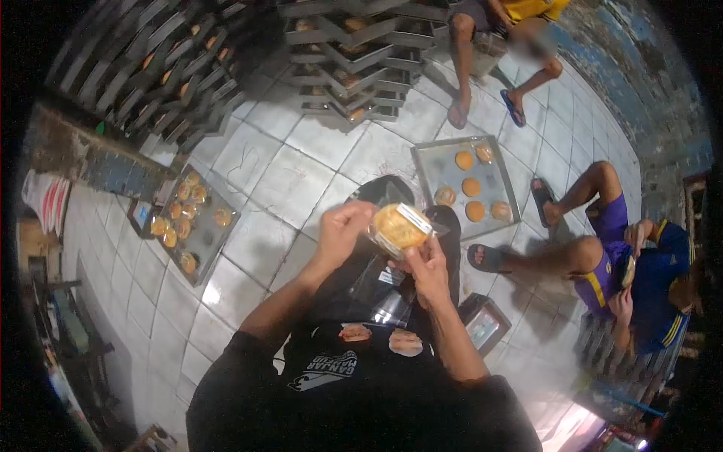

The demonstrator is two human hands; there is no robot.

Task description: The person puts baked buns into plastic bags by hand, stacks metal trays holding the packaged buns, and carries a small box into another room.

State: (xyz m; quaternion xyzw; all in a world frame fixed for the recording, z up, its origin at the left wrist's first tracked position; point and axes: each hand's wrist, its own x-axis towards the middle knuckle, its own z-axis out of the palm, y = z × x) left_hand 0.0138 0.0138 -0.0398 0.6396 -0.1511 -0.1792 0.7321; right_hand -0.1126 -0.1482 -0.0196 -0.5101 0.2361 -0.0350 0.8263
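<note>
Above my lap is a round golden bun (399, 226) inside a clear plastic bag with a white printed label. My right hand (429, 273) is closed on the bun's lower right side, thumb and fingers around the bag. At the bag's left edge, my left hand (344, 235) is closed in a pinch on the plastic. Clear plastic bags (384, 290) lie on my lap beneath the bun. Just beyond my knee, a metal tray (431, 169) holds several round buns (471, 187), some of which look wrapped.
To the left, another metal tray (199, 260) holds several wrapped buns (181, 209). Stacked metal trays (346, 64) stand ahead. One person (640, 279) sits at the right holding a bun; another person (501, 22) sits at the back. A framed box (482, 325) lies beside my right arm.
</note>
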